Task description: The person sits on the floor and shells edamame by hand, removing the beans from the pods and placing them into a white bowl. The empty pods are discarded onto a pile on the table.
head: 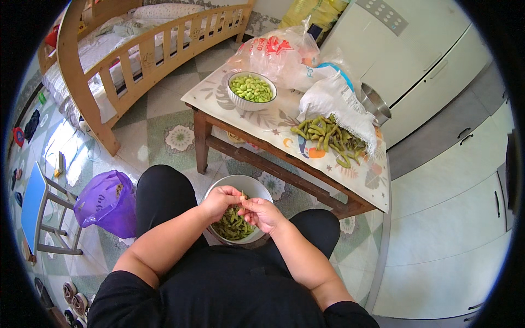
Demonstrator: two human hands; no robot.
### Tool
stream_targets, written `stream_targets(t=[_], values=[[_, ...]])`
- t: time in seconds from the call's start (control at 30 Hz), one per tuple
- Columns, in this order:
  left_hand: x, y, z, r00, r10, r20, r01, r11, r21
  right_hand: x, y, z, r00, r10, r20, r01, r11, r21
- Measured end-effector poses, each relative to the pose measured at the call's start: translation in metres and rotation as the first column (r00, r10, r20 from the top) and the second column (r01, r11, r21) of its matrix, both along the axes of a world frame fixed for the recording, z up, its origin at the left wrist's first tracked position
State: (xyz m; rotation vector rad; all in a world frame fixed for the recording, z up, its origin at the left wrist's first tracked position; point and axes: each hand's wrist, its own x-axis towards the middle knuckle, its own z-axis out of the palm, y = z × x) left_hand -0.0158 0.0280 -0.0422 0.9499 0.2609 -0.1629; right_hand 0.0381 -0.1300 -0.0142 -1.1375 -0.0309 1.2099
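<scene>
Over a white bucket (262, 189) between the knees, my left hand (220, 201) and my right hand (264, 214) meet fingertip to fingertip. Both pinch a small bean pod (243, 196), mostly covered by the fingers. Green pods (233, 228), which look like split hulls, lie in the bottom of the bucket. On the low table ahead, a white ribbed bowl (250, 105) with a dark rim is heaped with shelled green beans (251, 88). To its right, unshelled pods (326, 133) spill from the mouth of a white woven sack (334, 98).
The wooden table (262, 158) has a patterned cover. Clear plastic bags (270, 53) and a steel pot (375, 104) stand on it. A purple plastic bag (106, 203) and blue-topped stool (35, 209) are left. A wooden bed rail (164, 51) lies behind, pale cabinets (443, 221) right.
</scene>
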Motion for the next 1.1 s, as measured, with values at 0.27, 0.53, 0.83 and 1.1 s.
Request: stream_targets(t=[0.27, 0.53, 0.83, 1.1], values=[[0.017, -0.007, -0.003, 0.999, 0.043, 0.009, -0.042, 0.994, -0.100, 0.013, -0.001, -0.004, 0.991, -0.089, -0.102, 0.095, 0.994, 0.061], [0.025, -0.010, -0.005, 1.000, -0.003, -0.003, 0.002, 0.948, -0.317, 0.018, 0.004, -0.002, 0.987, -0.152, 0.045, 0.149, 0.987, 0.059], [0.016, -0.017, -0.012, 0.999, 0.003, -0.041, -0.020, 0.906, -0.422, 0.005, 0.007, -0.013, 0.960, -0.235, 0.150, 0.237, 0.971, 0.003], [0.008, -0.020, -0.031, 0.984, 0.038, -0.173, -0.095, 0.937, -0.336, 0.000, 0.014, -0.033, 0.541, 0.069, 0.838, 0.311, 0.910, -0.276]])
